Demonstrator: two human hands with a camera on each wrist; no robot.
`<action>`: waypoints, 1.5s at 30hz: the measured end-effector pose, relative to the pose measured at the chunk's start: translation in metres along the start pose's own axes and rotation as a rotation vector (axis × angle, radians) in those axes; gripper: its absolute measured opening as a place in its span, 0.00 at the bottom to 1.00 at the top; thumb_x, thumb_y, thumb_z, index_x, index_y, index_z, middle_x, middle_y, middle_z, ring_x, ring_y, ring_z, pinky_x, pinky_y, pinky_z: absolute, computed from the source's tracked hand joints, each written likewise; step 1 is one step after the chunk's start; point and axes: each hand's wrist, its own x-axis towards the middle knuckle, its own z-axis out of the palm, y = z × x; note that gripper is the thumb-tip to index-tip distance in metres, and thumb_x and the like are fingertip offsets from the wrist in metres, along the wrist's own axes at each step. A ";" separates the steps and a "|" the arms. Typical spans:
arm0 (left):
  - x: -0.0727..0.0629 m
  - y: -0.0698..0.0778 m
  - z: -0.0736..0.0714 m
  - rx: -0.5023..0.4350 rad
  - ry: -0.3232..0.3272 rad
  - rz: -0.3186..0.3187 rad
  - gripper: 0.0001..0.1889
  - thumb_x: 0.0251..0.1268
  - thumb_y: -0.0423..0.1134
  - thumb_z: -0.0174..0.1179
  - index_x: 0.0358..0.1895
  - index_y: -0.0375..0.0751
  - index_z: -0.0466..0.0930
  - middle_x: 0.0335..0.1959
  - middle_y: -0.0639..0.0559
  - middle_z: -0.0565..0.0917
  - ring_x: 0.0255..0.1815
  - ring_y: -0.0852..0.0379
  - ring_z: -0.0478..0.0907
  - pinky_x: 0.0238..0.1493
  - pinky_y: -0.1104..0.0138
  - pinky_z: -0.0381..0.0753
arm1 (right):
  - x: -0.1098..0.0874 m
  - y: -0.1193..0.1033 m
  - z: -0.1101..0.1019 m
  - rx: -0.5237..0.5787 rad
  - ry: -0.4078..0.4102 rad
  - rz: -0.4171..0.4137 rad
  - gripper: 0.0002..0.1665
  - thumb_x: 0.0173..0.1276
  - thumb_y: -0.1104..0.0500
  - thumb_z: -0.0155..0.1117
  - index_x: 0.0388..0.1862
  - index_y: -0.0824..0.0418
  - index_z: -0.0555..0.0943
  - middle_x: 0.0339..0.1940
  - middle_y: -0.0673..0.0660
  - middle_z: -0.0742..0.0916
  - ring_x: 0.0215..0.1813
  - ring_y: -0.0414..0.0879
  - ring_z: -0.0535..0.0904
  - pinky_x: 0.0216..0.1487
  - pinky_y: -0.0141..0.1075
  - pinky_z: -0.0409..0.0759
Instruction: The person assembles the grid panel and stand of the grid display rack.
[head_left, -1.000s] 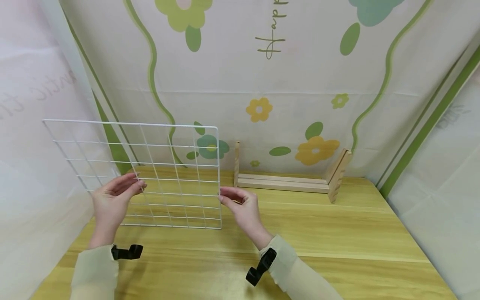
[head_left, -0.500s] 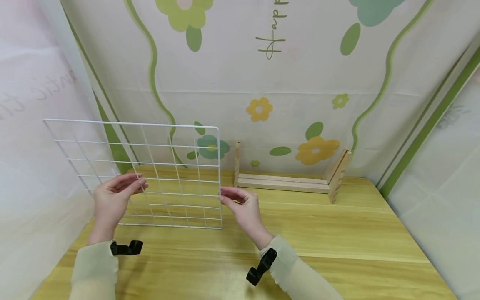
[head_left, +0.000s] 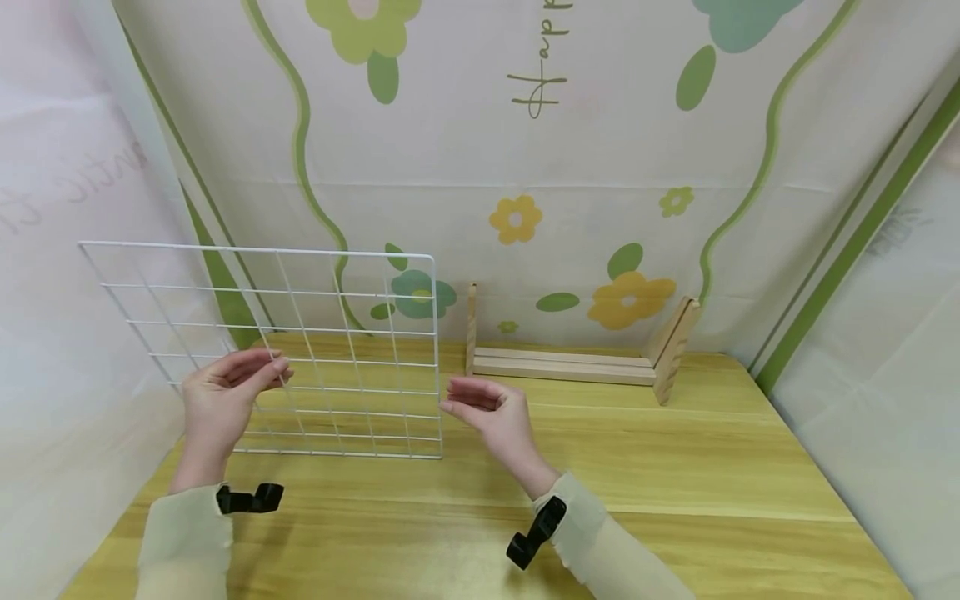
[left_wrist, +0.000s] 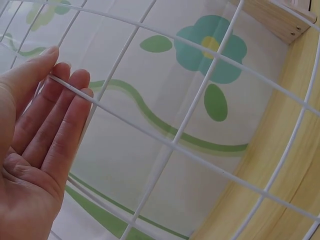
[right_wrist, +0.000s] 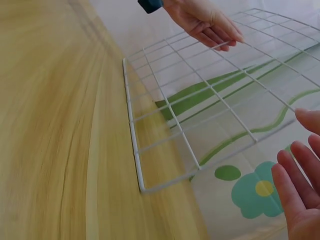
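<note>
**A:** Where does the white wire grid panel (head_left: 277,350) sit?

**B:** It stands upright on its lower edge on the wooden table (head_left: 675,467), near the left end, its flat face turned toward the person and the flowered backdrop (head_left: 570,167) behind it. It looks roughly square, so there is no strong long axis; in the head view its top wire runs left to right and its right edge runs straight up from the table.

**A:** Who has hold of it?

**B:** The left hand (head_left: 225,396) alone. Its fingers lie nearly straight against a horizontal wire partway up the left half; the left wrist view shows the fingertips (left_wrist: 70,87) laid along that wire, thumb on the near side, a light steadying hold rather than a clenched one. The right hand (head_left: 491,412) is just beside the panel's right edge but apart from it, fingers relaxed and slightly bent, gripping nothing.

**A:** So which step is this?

**B:** I judge it as steadying the standing panel with one hand while the other is off it. With only a light hold on one side, the next move calls for a firmer pinch, or the right hand on the free edge, before the panel is lifted or turned.

**A:** Anything else nearby?

**B:** A wooden rack (head_left: 577,354) lies at the back of the table, well apart to the right.
</note>
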 end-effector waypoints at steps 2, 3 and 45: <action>0.000 0.000 0.000 -0.005 -0.005 0.000 0.12 0.61 0.21 0.69 0.44 0.15 0.80 0.35 0.46 0.90 0.30 0.55 0.89 0.36 0.66 0.87 | 0.000 0.001 -0.005 -0.003 0.010 -0.001 0.22 0.60 0.68 0.79 0.52 0.71 0.85 0.49 0.68 0.88 0.51 0.57 0.87 0.49 0.39 0.87; 0.000 0.000 0.000 -0.003 -0.008 0.000 0.12 0.61 0.21 0.69 0.44 0.14 0.80 0.35 0.46 0.90 0.30 0.55 0.89 0.36 0.66 0.87 | -0.001 0.001 -0.008 -0.008 0.015 -0.002 0.22 0.60 0.68 0.79 0.53 0.71 0.85 0.50 0.68 0.88 0.51 0.58 0.87 0.49 0.39 0.87; -0.005 0.002 -0.001 -0.031 -0.044 -0.001 0.12 0.62 0.22 0.68 0.44 0.14 0.79 0.37 0.44 0.90 0.33 0.53 0.89 0.39 0.64 0.87 | -0.049 0.021 -0.203 -0.199 0.364 0.184 0.32 0.62 0.60 0.79 0.63 0.71 0.79 0.58 0.61 0.86 0.53 0.41 0.86 0.53 0.31 0.83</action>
